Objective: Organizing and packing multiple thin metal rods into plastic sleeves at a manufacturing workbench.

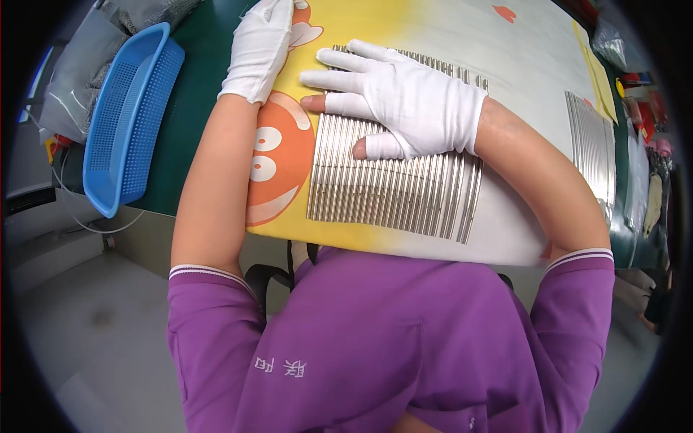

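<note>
A row of thin shiny metal rods (390, 195) lies side by side on a yellow and white printed cloth (516, 231). Across the upper part of the row rests my right hand (411, 101) in a white glove, palm down with its fingers spread; the thumb and one fingertip poke bare out of the glove. My left hand (260, 50), gloved in white too, is on the cloth's left side near an orange cartoon print, apart from the rods. Its fingers run to the upper edge of the picture, so how they are held is hidden.
A blue perforated plastic basket (130, 123) stands at the left on the dark green table (195, 65). A second batch of thin metal rods (592, 148) lies at the right. Clear plastic bags (76, 94) are at the far left, and small red tools (639, 108) at the far right.
</note>
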The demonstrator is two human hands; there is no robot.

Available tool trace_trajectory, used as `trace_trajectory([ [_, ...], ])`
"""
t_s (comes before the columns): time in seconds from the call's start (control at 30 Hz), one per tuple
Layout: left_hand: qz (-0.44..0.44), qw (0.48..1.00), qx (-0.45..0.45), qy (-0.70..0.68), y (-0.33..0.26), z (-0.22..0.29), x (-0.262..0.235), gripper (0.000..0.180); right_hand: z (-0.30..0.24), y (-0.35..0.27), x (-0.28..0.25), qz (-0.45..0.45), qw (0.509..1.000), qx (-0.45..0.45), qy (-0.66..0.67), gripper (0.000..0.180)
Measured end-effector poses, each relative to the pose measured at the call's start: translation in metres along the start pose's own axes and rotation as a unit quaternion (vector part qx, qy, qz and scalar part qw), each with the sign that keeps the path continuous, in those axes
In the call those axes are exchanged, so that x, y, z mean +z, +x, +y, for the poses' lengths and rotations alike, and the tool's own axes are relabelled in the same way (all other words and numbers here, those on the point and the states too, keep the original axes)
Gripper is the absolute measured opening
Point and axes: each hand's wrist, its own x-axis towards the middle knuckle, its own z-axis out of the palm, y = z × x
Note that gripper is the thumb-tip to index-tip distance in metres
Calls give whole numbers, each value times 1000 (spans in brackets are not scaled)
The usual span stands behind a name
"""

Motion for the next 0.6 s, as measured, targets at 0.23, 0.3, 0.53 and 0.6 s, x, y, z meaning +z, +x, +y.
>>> trace_trajectory([
  [0.23,4,1000,11,4,2,-4,-2,35,-1,-19,-6,7,1000,-1,0,63],
  [0.3,5,1000,7,-15,3,-5,-1,35,-1,-23,-8,7,1000,0,8,62],
  [0.53,8,977,128,171,3,-12,-5,30,-5,-36,-15,0,1000,15,1,63],
  [0.6,4,988,111,104,11,-19,-13,31,-4,-37,-16,-3,1000,7,7,64],
])
